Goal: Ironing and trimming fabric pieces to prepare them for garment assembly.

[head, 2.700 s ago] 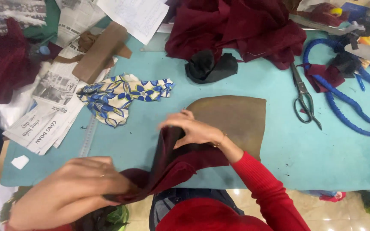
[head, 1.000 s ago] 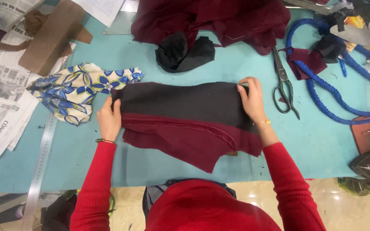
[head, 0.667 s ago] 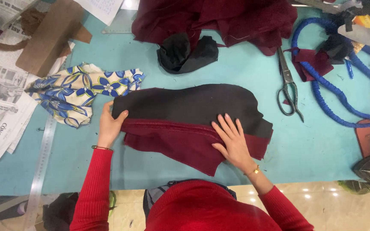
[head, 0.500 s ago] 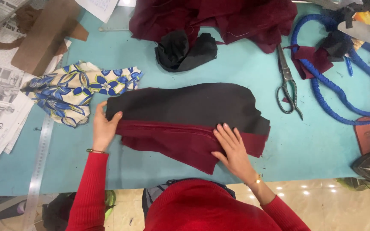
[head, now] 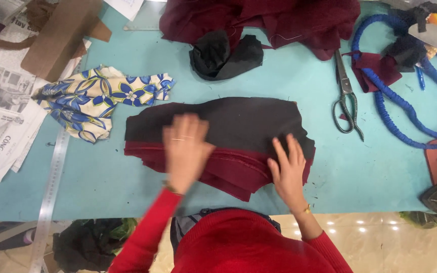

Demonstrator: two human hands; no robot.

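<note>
On the turquoise table [head: 102,187], just in front of me, lay the stacked fabric piece [head: 238,121], a black layer on top with dark red layers showing along its near edge. My left hand [head: 185,149] lay flat on its middle, fingers spread and pinching nothing (motion blur smeared it, so fingertip detail was hard to make out). My right hand [head: 289,169] pressed flat near the right end, fingers splayed over the red edge and grasping nothing. How many red layers sat beneath, I could not tell; my hands covered part of the seam between black and red.

Just beyond the left end lay a crumpled floral cloth [head: 102,101], near but apart. A black scrap [head: 223,55] sat beyond the far edge, touching a heap of maroon fabric [head: 264,20] that the frame cut off at the top. Scissors [head: 347,96] lay to the right, apart from the piece, with a blue cord [head: 395,116] looping past them. A clear ruler [head: 51,192] ran along the left, beside newspapers [head: 1,141]. Bare table showed on both sides of the piece and along its near edge.
</note>
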